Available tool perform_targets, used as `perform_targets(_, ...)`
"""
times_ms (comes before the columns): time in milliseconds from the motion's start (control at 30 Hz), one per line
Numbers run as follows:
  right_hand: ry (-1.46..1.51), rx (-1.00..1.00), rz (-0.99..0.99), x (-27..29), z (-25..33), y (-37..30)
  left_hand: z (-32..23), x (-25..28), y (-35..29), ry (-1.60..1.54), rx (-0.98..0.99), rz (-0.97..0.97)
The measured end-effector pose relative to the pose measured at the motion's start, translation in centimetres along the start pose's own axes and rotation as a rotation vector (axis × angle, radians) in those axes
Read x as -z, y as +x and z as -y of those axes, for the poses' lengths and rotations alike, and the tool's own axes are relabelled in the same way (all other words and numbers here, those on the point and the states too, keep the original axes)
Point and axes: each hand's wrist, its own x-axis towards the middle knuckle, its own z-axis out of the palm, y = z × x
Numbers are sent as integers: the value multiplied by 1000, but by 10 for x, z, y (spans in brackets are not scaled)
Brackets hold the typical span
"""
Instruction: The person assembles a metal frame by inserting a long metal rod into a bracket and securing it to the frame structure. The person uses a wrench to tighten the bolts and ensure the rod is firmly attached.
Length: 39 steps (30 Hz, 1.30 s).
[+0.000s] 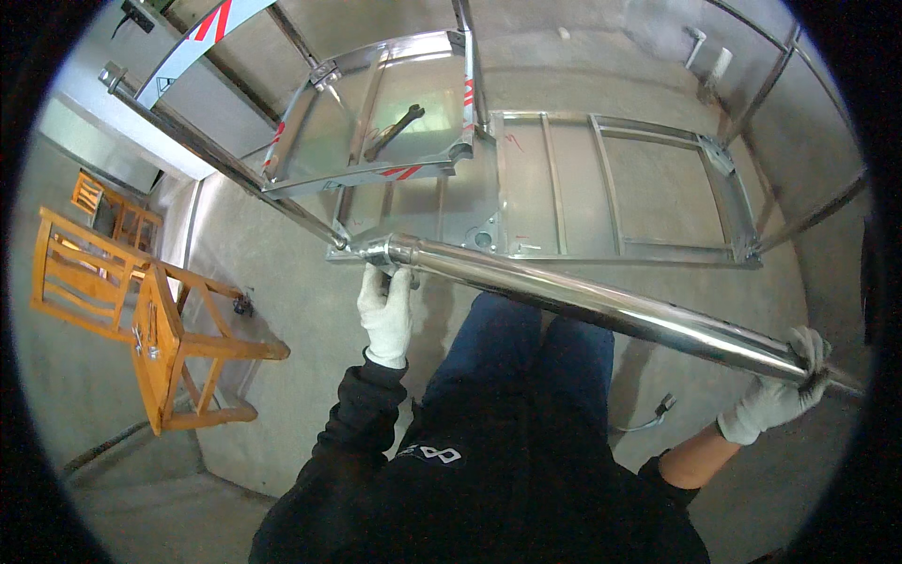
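Between our half-curled left grip (385, 318) and right grip (778, 399), wrapped round it, runs a polished metal tube (601, 305), probably stiff, weighty, slippery, best held near both ends. Whether our left clasps the end collar (379, 250), we cannot tell.

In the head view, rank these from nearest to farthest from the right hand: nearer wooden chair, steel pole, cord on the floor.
From the right hand:
1. Steel pole: in its grasp.
2. Cord: on the floor, a little to its left.
3. Nearer wooden chair: far left.
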Motion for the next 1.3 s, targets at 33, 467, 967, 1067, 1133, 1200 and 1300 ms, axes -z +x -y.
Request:
perform_targets(33, -39, -7, -16, 18, 7, 0, 1, 0, 1, 0, -24, -17)
perform_targets(467, -632, 66, -793, 152, -10, -18, -27, 16, 19, -215, -75, 130)
perform_targets(967, -633, 69, -781, 163, -2, -28, -31, 17, 44, -469, 140, 415)
perform_targets(1067, -583, 48, -767, 162, 1, -26, -40, 16, 41, -671, 389, 426)
perform_targets(1133, -619, 49, -721, 159, 3, -27, -38, 16, 39, -804, 499, 383)
perform_targets(1200, -615, 69, -691, 162, 10, -28, -29, 17, 39, -866, 601, 368)
perform_targets(1300, -694, 143, -685, 162, 9, -26, 1, 19, 42, -893, 748, 351)
